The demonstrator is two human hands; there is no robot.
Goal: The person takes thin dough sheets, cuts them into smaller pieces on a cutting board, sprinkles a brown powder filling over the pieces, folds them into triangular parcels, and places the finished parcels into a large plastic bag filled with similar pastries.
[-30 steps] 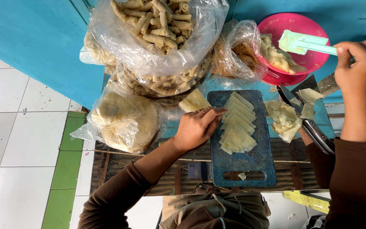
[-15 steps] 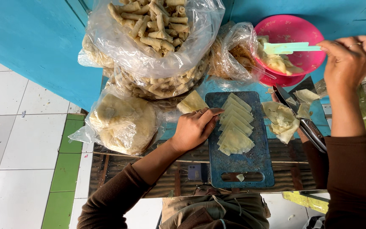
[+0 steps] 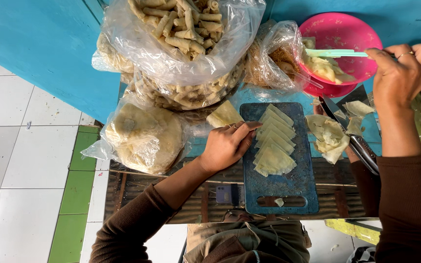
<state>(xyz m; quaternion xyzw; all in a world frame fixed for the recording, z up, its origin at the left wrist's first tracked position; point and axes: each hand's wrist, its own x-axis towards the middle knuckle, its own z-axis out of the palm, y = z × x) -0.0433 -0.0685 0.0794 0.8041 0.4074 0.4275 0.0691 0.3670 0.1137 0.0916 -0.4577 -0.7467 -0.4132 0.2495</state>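
Wrappers (image 3: 274,141), thin, soft, tearable, lie fanned on the blue board (image 3: 288,195); left hand (image 3: 227,146) rests its fingers together at their left edges, right hand (image 3: 405,73) pinches a green spatula (image 3: 334,53).

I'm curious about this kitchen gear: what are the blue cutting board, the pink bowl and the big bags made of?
The cutting board looks like hard plastic: matte blue, scuffed with pale cut marks, with a moulded handle slot. The pink bowl seems to be glossy plastic, uniformly coloured with a thin rim. The bags are thin clear plastic film, crinkled and shiny, their contents showing through.
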